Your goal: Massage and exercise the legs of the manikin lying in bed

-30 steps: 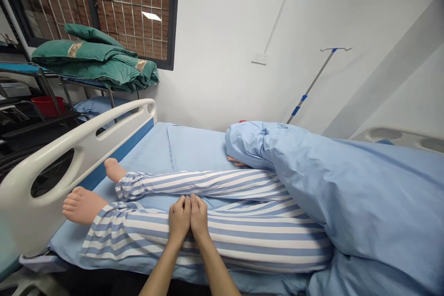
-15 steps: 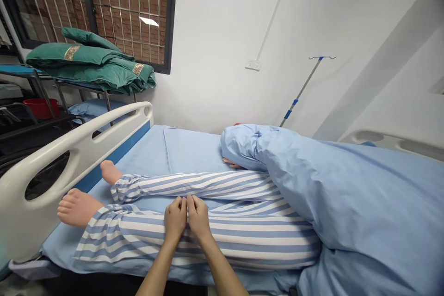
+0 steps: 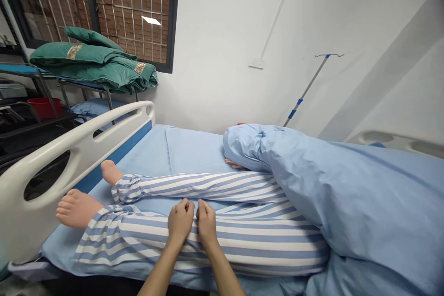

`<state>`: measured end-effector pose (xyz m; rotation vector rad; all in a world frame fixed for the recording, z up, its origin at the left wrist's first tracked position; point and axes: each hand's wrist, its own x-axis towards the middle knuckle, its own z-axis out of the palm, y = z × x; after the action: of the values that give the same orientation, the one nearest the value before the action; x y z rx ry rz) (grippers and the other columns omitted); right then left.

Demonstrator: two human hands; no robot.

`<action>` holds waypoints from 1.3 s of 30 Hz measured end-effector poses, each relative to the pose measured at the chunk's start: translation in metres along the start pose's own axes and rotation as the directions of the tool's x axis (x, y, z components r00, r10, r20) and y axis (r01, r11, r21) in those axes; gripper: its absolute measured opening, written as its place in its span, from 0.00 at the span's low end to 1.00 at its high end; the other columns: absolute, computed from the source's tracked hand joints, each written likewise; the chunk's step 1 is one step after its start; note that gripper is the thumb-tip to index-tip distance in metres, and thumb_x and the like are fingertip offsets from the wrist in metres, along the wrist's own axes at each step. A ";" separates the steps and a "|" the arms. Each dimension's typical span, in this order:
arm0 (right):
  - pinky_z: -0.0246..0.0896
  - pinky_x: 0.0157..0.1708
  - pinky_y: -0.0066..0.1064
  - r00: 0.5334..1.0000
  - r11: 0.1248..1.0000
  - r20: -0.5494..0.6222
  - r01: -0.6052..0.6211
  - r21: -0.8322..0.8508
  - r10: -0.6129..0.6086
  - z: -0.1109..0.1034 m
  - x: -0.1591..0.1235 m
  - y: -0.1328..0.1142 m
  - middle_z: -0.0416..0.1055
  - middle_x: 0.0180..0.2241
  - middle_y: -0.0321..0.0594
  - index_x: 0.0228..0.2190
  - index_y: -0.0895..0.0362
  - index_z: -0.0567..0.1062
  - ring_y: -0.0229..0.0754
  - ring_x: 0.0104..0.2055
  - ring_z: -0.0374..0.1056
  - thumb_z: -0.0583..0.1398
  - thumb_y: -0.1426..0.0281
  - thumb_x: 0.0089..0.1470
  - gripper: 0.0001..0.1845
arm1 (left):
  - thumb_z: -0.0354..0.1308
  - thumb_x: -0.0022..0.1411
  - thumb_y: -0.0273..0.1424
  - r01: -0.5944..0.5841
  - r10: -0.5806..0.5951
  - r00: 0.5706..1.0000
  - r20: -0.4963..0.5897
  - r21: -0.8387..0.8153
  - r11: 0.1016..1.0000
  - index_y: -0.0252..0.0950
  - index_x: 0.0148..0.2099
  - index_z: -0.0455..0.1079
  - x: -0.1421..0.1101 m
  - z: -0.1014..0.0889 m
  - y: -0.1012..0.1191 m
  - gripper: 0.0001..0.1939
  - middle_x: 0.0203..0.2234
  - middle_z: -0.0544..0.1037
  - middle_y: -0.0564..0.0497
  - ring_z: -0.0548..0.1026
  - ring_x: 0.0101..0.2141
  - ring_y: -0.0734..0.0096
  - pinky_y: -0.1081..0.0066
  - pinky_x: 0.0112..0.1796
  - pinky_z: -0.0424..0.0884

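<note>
Over one of two striped trouser legs [image 3: 263, 239], left hand [image 3: 181, 218] and right hand [image 3: 206, 221] curl, each grip narrow.

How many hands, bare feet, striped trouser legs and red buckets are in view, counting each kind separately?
Left hand and right hand of the person working: 2
Partly covered hand at the quilt's edge: 1
Bare feet: 2
Striped trouser legs: 2
Red bucket: 1
Total: 8
</note>
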<state>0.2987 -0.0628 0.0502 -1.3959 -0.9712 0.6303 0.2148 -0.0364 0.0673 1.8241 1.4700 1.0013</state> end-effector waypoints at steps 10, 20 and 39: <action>0.53 0.26 0.26 1.000 0.996 -0.007 0.002 0.094 -0.002 -0.003 0.001 -0.004 0.62 0.21 0.36 0.20 0.59 0.64 0.35 0.25 0.56 0.48 0.56 0.54 0.22 | 0.45 0.56 0.40 0.031 -0.019 0.999 0.034 -0.409 0.912 0.36 0.19 0.49 0.003 0.010 0.034 0.18 0.14 0.55 0.57 0.55 0.20 0.77 0.75 0.23 0.53; 0.52 0.22 0.27 0.994 1.000 -0.113 -0.014 0.013 0.016 0.003 0.000 -0.007 0.58 0.16 0.35 0.16 0.55 0.58 0.37 0.22 0.54 0.47 0.57 0.54 0.20 | 0.43 0.59 0.37 -0.041 0.042 0.999 0.002 -0.174 0.984 0.36 0.20 0.51 -0.006 0.021 0.010 0.18 0.13 0.60 0.55 0.59 0.19 0.76 0.74 0.26 0.52; 0.41 0.22 0.26 0.986 0.923 0.083 0.165 -0.349 -0.145 -0.024 -0.001 -0.039 0.55 0.16 0.32 0.16 0.58 0.58 0.33 0.21 0.51 0.47 0.63 0.57 0.21 | 0.42 0.60 0.38 -0.056 0.060 0.997 0.044 -0.082 0.995 0.35 0.20 0.51 -0.006 0.017 0.010 0.19 0.13 0.55 0.57 0.53 0.19 0.77 0.74 0.25 0.49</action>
<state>0.3119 -0.0806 0.0908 -1.6033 -1.2733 0.3873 0.2340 -0.0446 0.0646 1.8293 1.3361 1.0245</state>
